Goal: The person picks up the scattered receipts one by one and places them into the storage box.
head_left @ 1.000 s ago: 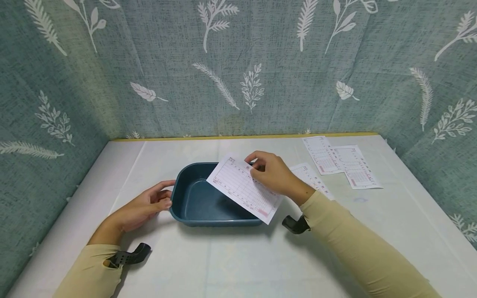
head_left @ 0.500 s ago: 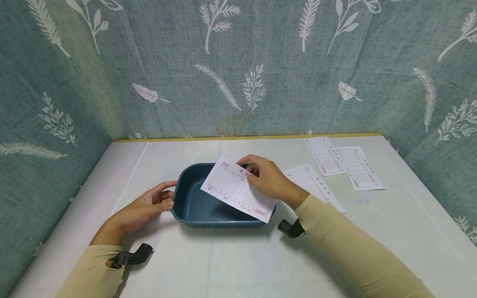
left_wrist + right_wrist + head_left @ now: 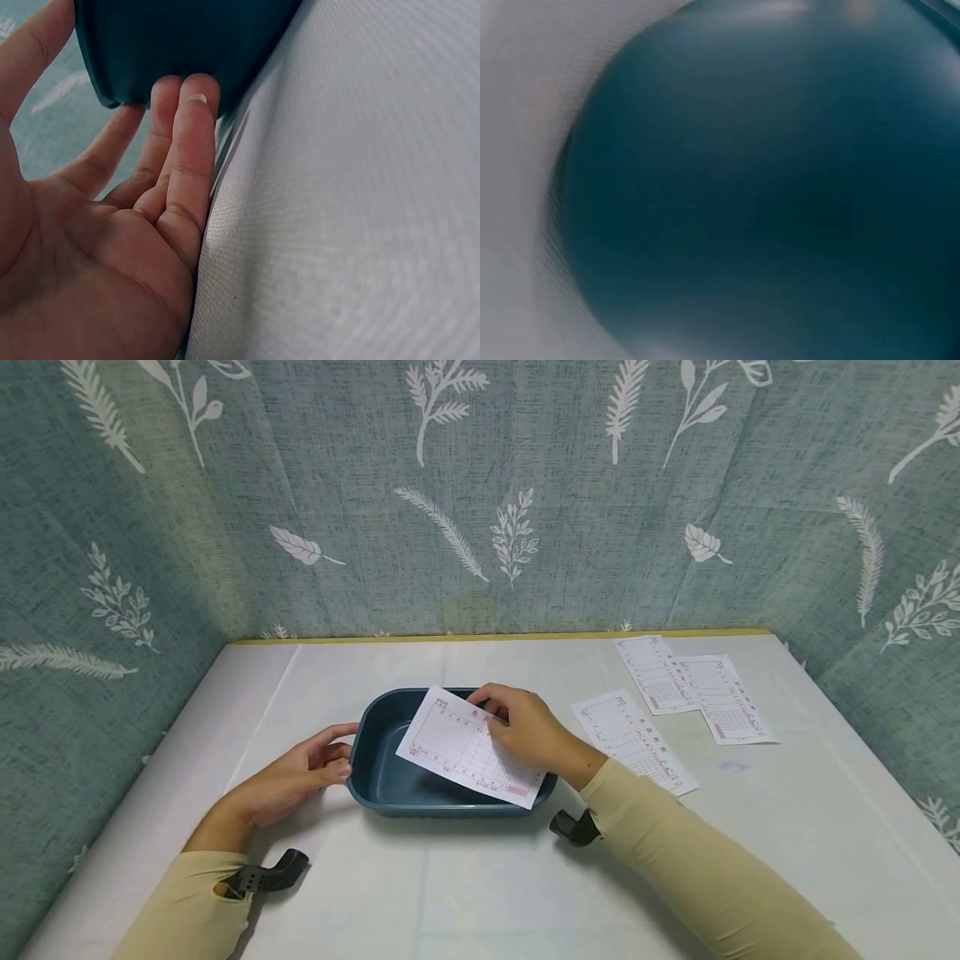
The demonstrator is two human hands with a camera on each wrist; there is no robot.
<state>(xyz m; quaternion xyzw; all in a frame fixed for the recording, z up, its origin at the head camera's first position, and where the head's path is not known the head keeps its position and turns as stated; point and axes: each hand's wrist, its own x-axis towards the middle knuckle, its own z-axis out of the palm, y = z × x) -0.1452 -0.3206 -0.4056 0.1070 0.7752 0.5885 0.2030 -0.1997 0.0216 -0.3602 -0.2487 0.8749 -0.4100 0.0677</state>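
Observation:
A dark teal rectangular basin stands on the white table. My left hand rests its fairly straight fingers against the basin's left end; in the left wrist view the fingertips touch its outer wall. Over the basin's right part, my right hand pinches a white slip printed with a red-lined form. The slip lies tilted across the opening, its lower right corner by the front rim. The right wrist view holds mostly the basin's outer wall; hand and slip are out of it.
Three more printed slips lie right of the basin: a near slip, a far slip and a right-hand slip. Leaf-patterned green cloth walls the table's back and sides. Each wrist wears a black camera mount.
My right hand has moved left and slightly down with the slip, bringing it lower over the basin. More of the near slip on the table shows. My left hand keeps its place on the basin.

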